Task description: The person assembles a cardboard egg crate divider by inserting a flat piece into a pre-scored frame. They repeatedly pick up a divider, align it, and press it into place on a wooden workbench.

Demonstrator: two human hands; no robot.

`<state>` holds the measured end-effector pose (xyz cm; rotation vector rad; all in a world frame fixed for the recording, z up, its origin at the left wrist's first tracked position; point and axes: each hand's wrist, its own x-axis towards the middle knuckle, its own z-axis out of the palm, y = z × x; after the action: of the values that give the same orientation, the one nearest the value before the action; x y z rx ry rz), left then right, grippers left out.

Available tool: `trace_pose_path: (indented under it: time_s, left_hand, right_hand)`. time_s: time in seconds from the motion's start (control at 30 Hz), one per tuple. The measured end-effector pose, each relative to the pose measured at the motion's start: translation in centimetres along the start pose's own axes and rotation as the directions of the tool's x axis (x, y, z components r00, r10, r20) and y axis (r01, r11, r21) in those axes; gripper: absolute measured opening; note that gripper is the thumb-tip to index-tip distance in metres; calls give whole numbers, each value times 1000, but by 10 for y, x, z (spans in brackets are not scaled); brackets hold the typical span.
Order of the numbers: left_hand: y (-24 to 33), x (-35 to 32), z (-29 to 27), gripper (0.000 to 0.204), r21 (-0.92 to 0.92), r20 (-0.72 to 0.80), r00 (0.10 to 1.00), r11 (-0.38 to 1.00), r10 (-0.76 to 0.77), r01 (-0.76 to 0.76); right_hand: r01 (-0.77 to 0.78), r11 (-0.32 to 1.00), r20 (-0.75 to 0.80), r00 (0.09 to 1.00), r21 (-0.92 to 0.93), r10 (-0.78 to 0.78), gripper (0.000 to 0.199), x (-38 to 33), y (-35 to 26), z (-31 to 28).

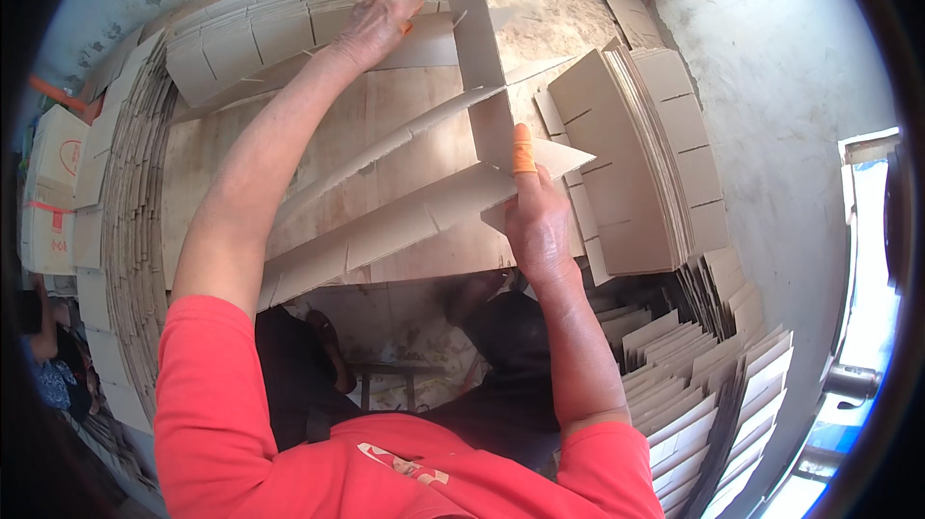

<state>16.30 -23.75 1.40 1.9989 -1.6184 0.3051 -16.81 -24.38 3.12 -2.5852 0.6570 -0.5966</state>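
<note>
My right hand (pixel 540 215) grips a partly interlocked cardboard divider near its right end. One finger, wearing an orange finger cot, presses up along the crossing strip (pixel 477 37). Two long strips run left from that crosspiece; the nearer long strip (pixel 385 222) passes just above the table's front edge, the other long strip (pixel 385 138) behind it. At the back, my left hand (pixel 381 29) has its fingers closed at the top edge of a slotted cardboard strip (pixel 424 45), in front of the far stack. Its fingertips are partly hidden.
Slotted strips stand in a long row (pixel 222 56) along the table's back. More stacks rise at the left (pixel 135 172) and right (pixel 617 172). Below right are several bundled cardboard pieces (pixel 694 374). A carton (pixel 53 191) stands far left, and walls enclose the back and right.
</note>
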Motion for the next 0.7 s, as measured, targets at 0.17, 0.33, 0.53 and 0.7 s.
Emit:
trace_pose_path:
  time_s: [0.17,0.33,0.53,0.7]
  left_hand:
    - [11,-3,-6,22,-56,46,999,998,8,-5]
    - [29,-8,-16,22,-153,54,998,988,12,-3]
    - [45,-32,-10,14,-146,203,979,989,8,22]
    - [52,-37,0,13,-95,175,984,994,-29,46]
  right_hand:
    - [-27,999,62,998,-47,30,83,-3,-3,-7]
    - [-87,993,69,993,-82,92,82,-14,-12,-22]
    - [-161,982,181,968,-98,176,79,-19,-13,-32]
    - [-140,989,251,956,-57,150,76,-20,-12,-34]
